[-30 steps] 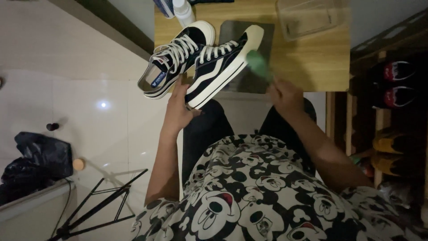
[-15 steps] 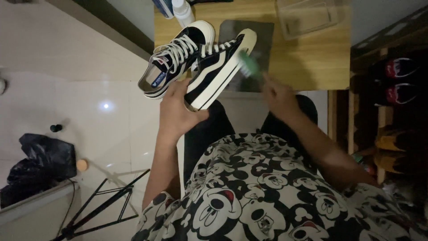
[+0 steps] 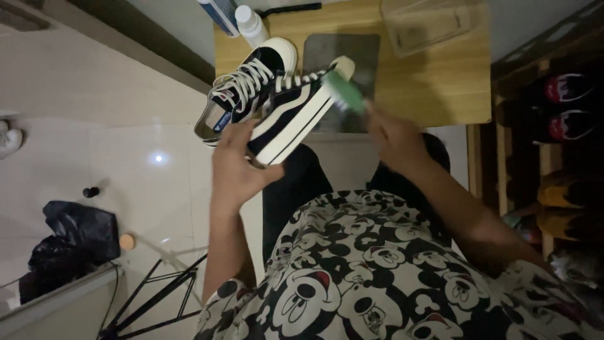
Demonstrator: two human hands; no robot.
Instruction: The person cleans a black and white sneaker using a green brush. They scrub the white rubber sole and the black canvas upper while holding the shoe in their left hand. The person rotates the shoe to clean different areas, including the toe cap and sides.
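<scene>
Head view. Black-and-white sneaker (image 3: 296, 116): tilted on its side above the lap, sole edge turned toward the green brush (image 3: 345, 91), which touches its toe end. Left hand (image 3: 236, 167): fingers wrapped under the heel, propping it. Right hand (image 3: 393, 135): clenched on the brush handle. Second sneaker (image 3: 242, 91): upright on the wooden table (image 3: 434, 82). Clear plastic box (image 3: 434, 24): contents cannot be told. White bottle (image 3: 250, 24): capped, standing.

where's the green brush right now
In the head view, the green brush is in the right hand, its head against the toe of the shoe held by the left hand.
</scene>
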